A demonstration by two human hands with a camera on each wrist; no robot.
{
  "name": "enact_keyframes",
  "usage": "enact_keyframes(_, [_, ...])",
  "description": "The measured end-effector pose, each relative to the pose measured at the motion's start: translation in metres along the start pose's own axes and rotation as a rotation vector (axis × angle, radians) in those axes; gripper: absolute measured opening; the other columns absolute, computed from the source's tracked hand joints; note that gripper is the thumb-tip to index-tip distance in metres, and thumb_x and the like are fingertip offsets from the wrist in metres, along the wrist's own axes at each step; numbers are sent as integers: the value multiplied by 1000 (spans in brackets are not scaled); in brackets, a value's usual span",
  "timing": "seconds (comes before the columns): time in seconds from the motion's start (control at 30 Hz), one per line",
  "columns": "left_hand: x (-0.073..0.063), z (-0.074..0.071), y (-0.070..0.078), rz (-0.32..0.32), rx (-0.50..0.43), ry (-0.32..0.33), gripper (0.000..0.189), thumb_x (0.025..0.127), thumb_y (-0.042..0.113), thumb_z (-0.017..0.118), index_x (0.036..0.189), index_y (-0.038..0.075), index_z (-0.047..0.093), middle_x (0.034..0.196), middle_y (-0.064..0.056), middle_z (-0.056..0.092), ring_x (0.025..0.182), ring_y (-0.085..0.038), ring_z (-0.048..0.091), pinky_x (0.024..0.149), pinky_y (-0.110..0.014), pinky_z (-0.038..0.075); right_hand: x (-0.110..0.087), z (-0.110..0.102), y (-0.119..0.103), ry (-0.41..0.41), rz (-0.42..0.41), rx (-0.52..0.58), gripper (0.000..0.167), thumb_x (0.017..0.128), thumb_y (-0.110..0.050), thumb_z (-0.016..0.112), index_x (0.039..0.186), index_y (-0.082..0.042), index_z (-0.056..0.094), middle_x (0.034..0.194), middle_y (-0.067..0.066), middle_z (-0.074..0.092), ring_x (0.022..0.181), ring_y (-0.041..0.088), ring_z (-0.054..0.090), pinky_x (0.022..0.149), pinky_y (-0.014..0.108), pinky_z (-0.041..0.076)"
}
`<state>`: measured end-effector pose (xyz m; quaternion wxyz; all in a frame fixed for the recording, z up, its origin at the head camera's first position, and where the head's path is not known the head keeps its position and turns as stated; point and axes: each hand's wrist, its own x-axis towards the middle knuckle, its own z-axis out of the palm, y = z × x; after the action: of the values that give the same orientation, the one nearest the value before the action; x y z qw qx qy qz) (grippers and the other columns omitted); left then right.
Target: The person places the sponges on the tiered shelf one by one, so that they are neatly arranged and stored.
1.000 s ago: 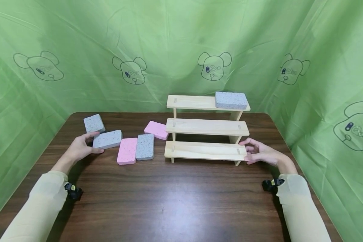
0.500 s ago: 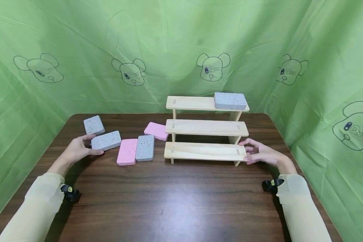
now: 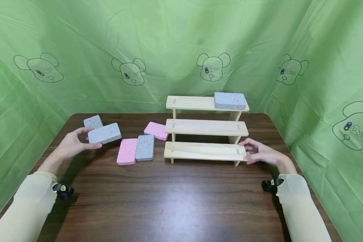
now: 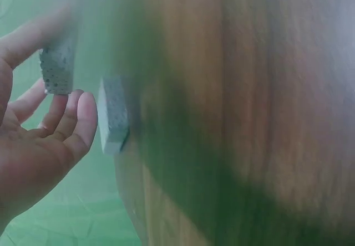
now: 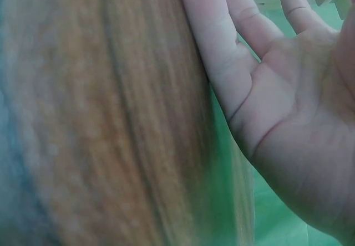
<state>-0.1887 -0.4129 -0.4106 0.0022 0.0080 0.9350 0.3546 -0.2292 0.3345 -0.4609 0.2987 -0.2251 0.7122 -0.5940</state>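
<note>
Between the thumb and fingers of my left hand (image 3: 69, 144), a blue-grey speckled sponge (image 3: 105, 133) is held above the table, tilted slightly. The left wrist view shows the fingers under the held sponge's (image 4: 57, 71) edge, with a second grey sponge (image 4: 113, 114) beyond on the table. In the head view that second sponge (image 3: 92, 121) is partly covered by the held one. My right hand (image 3: 262, 154) pinches the right end of the lowest tier of a three-tier wooden stand (image 3: 202, 150). A blue-grey sponge (image 3: 230, 101) lies on the top tier's right end.
A pink sponge (image 3: 127, 152) and a blue-grey sponge (image 3: 145, 148) lie side by side left of the stand. Another pink sponge (image 3: 156, 130) sits against the stand's left side. Green curtain (image 3: 181, 50) surrounds the dark wood table (image 3: 169, 201).
My left hand has closed on the blue-grey sponge and lifted it off the table, shifting it slightly left and back. My right hand and the stand stay put.
</note>
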Motion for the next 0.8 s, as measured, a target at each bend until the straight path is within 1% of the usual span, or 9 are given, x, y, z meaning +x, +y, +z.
enact_keyframes(0.13, [3,1,15,14,-43,37,85,82,35,87,148,3,44,124,-21,62,96,-5,58,71,-17,47,-1,1,0,-4,-5,1,54,90,7,68,135,-16,48,127,11,60,108,20,63,85,44,59])
enact_keyframes(0.27, [13,6,38,14,-123,56,85,82,34,87,150,8,43,130,-15,58,104,-9,57,75,-16,47,-3,0,1,12,-4,-22,53,91,5,68,135,-15,47,126,12,59,107,19,62,84,44,59])
enact_keyframes(0.37, [19,9,57,13,-183,46,84,83,35,87,151,13,43,133,-10,56,111,-14,55,78,-17,47,-3,0,3,19,2,-32,51,93,4,67,136,-14,46,126,14,58,106,19,61,84,43,59])
enact_keyframes(0.5, [27,15,82,23,-236,39,82,82,35,87,150,19,44,131,-6,57,112,-16,57,81,-19,47,0,-2,6,0,-17,-27,57,91,9,66,139,-10,42,129,15,56,109,20,60,86,42,59])
enact_keyframes(0.6, [33,20,101,43,-304,26,82,82,32,88,150,19,44,132,-4,56,112,-16,59,83,-20,48,0,-2,6,-10,-32,-37,62,88,11,68,141,-9,40,131,15,55,110,20,60,87,39,58])
enact_keyframes(0.7, [42,27,121,61,-383,9,82,81,29,88,150,19,44,135,-3,54,113,-17,59,85,-22,50,-1,-1,5,-4,-27,-53,63,89,8,69,141,-9,39,131,15,55,110,20,59,87,37,57])
enact_keyframes(0.8, [51,32,142,82,-434,-3,82,80,27,89,149,19,46,136,-3,53,114,-20,58,86,-25,51,-1,-1,4,7,-23,-74,63,88,8,70,141,-9,39,133,16,54,112,21,58,89,36,56])
